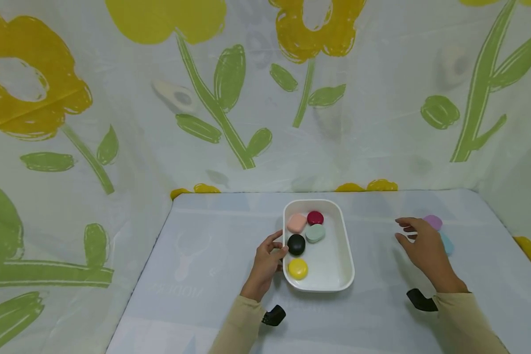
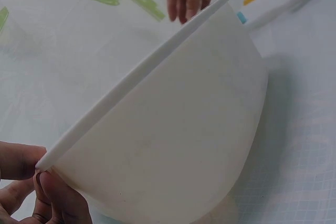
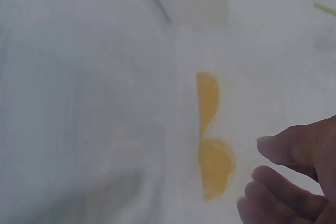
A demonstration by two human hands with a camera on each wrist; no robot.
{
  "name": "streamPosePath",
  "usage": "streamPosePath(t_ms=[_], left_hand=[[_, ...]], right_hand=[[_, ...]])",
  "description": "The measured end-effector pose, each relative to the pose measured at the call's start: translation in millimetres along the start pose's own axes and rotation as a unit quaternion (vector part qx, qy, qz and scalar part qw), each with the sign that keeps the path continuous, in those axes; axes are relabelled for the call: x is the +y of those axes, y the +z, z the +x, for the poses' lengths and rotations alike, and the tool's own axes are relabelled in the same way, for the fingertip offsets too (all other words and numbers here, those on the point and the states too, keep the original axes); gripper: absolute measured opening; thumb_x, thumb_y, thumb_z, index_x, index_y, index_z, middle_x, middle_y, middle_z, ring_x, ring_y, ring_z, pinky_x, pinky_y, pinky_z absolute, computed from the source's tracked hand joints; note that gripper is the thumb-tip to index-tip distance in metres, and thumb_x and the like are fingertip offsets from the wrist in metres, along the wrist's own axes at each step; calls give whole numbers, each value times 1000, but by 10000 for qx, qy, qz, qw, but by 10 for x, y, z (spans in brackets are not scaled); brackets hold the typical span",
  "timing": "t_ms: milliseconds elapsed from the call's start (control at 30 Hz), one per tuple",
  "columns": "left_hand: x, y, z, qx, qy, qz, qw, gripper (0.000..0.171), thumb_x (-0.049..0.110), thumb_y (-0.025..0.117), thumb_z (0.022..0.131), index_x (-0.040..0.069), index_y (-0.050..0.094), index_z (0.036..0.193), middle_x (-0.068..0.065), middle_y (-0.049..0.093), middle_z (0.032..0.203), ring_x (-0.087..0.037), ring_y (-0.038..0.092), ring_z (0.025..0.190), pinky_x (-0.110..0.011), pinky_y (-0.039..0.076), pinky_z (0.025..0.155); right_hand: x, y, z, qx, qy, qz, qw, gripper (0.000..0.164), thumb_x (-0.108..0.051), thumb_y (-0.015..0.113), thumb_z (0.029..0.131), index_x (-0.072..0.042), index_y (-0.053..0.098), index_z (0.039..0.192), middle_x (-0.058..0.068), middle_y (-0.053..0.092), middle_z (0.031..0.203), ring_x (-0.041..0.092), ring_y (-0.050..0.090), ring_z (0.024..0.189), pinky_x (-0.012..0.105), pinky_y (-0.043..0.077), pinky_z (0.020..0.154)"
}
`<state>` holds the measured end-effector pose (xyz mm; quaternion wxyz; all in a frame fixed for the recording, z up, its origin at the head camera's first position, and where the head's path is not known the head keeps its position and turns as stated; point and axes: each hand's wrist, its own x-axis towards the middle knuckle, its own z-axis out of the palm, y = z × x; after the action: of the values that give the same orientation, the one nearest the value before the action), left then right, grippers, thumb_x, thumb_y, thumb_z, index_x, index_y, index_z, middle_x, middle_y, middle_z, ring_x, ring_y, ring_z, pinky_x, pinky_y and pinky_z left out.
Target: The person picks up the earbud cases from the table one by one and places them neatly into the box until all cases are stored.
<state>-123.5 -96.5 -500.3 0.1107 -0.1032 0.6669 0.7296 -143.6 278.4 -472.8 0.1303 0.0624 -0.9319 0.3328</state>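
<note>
A white rectangular tray [image 1: 334,258] stands near the middle of the table. My left hand [image 1: 264,265] pinches its left rim between thumb and fingers, as the left wrist view shows close up. Along the tray's left side lie a pink piece [image 1: 297,223], a dark red piece [image 1: 315,218], a mint green piece [image 1: 315,233], a black round piece [image 1: 296,244] and a yellow round piece [image 1: 298,269]. Over the table to the right, my right hand [image 1: 429,253] has loosely bent fingers with nothing between them. Partly hidden behind it are a purple piece [image 1: 433,221] and a light blue piece [image 1: 447,243].
The pale table [image 1: 203,265] has its far edge against a hanging white cloth [image 1: 380,123] printed with yellow flowers and green leaves. More of this cloth hangs at the left and right sides. A black strap end shows at each sleeve cuff.
</note>
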Motion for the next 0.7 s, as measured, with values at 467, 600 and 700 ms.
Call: streamPosePath(t_ms=[467,600,700], left_hand=[[5,0,-16,-8,-21,15,10000,52,7,66,105,9,53,155,-8,57,110,-13,50,62,-25,49,57],[11,5,-19,-7,-37,18,10000,52,8,66,105,10,53,155,-9,57,111,-14,53,64,-25,50,57],[7,4,-12,-18,-16,3,10000,52,8,66,105,9,53,155,-9,57,110,-14,53,64,-25,51,57]], right_hand=[[577,-233,-139,207,1115,-467,9925,42,2,65,96,20,56,132,47,48,130,64,45,120,76,38,96],[678,-244,-158,239,1253,-479,9907,43,3,65,96,21,54,134,48,46,133,67,41,124,79,34,100],[736,-247,-165,180,1291,-487,9903,45,2,64,97,21,53,136,49,46,135,67,40,126,79,33,101]])
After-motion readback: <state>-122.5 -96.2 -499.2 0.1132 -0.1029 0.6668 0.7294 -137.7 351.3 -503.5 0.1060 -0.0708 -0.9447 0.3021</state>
